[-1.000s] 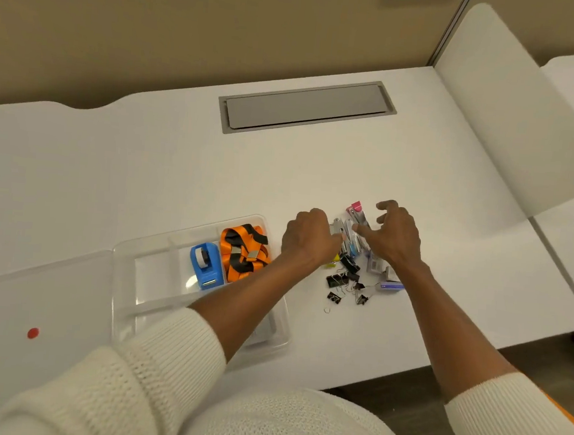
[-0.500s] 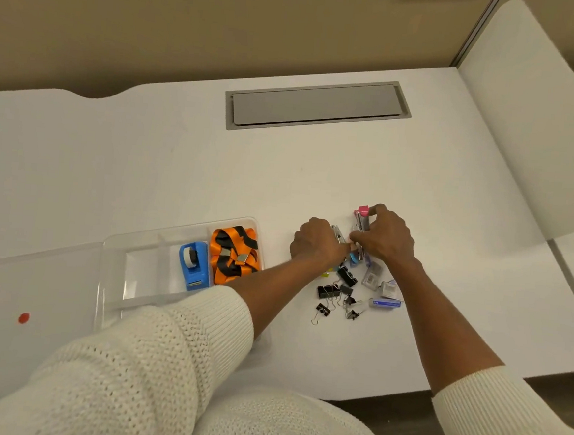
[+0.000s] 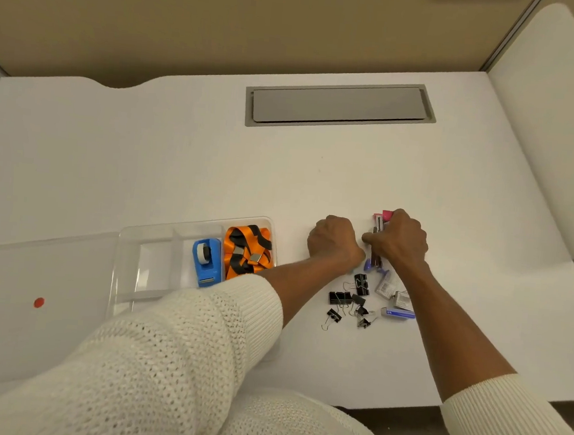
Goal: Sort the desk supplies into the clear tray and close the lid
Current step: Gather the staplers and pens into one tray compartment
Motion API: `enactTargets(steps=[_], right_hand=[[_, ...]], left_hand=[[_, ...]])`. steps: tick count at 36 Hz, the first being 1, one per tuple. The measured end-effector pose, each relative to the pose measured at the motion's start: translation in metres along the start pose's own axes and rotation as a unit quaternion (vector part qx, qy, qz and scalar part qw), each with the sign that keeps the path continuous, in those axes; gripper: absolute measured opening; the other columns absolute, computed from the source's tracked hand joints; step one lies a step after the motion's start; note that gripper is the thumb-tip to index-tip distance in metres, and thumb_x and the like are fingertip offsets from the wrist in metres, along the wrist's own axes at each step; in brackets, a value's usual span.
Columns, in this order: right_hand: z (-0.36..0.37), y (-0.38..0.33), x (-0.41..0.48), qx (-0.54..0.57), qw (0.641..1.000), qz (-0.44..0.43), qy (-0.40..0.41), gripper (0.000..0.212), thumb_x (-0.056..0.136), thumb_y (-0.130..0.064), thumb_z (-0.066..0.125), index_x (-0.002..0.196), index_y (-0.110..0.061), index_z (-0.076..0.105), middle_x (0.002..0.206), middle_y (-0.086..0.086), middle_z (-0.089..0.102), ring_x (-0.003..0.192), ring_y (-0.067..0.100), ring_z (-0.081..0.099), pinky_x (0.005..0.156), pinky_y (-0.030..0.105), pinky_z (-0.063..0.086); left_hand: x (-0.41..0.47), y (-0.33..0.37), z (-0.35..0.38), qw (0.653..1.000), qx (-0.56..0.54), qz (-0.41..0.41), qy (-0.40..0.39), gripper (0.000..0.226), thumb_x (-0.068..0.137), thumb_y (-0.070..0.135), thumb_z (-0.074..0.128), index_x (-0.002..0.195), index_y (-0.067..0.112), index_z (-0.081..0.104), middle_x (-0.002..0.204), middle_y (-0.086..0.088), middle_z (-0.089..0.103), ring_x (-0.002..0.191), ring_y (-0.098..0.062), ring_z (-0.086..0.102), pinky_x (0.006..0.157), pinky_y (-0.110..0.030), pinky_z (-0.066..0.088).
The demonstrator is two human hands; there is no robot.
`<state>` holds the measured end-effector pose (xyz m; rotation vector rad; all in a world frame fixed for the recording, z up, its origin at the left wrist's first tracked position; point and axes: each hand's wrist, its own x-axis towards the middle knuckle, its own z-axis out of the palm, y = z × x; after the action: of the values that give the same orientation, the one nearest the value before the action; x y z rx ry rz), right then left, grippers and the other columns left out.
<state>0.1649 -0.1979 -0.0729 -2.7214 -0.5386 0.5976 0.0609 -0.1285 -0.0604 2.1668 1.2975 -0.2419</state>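
Hard plastic mini staplers (image 3: 377,240), bunched, light, slick: right hand (image 3: 398,241) clamps them, left hand (image 3: 335,243) fisted alongside, its grip unclear; best gripped mid-body.

I am at an office workstation: a white laminate counter (image 3: 214,163) with a grey rectangular cable-hatch (image 3: 339,104) set near its far edge, a tan fabric partition wall (image 3: 226,17) behind, and a white divider panel (image 3: 553,135) along the right edge.
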Motion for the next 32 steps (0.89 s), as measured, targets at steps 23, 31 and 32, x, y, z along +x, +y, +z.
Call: enactTargets(steps=[23,31,32], right_hand=[[-0.031,0.005,-0.003,0.232,0.965,0.114,-0.044,0.035,0.069,-0.024,0.095,0.086,-0.005,0.072,0.080,0.018,0.077,0.071,0.035,0.079,0.075,0.052,0.067],[-0.049,-0.026,-0.030,0.359,0.927,0.080,-0.079,0.033,0.078,-0.011,0.090,0.103,-0.009,0.068,0.095,0.019,0.080,0.063,0.019,0.079,0.051,0.027,0.060],[-0.049,-0.033,-0.037,0.369,0.923,0.068,-0.089,0.038,0.078,-0.010,0.090,0.109,-0.009,0.067,0.092,0.017,0.080,0.058,0.016,0.077,0.049,0.026,0.059]], left_hand=[[0.000,-0.011,-0.026,0.998,-0.033,0.038,-0.025,0.017,0.080,0.007,0.074,0.090,0.015,0.064,0.093,-0.006,0.063,0.097,-0.028,0.067,0.066,-0.031,0.048],[-0.021,-0.039,-0.077,0.996,-0.081,0.032,-0.021,0.034,0.080,0.018,0.075,0.069,0.018,0.042,0.071,-0.002,0.049,0.075,-0.028,0.059,0.048,-0.025,0.037],[-0.027,-0.047,-0.088,0.996,-0.085,0.036,-0.018,0.032,0.080,0.020,0.074,0.069,0.017,0.045,0.071,-0.003,0.054,0.073,-0.029,0.062,0.048,-0.026,0.040]])
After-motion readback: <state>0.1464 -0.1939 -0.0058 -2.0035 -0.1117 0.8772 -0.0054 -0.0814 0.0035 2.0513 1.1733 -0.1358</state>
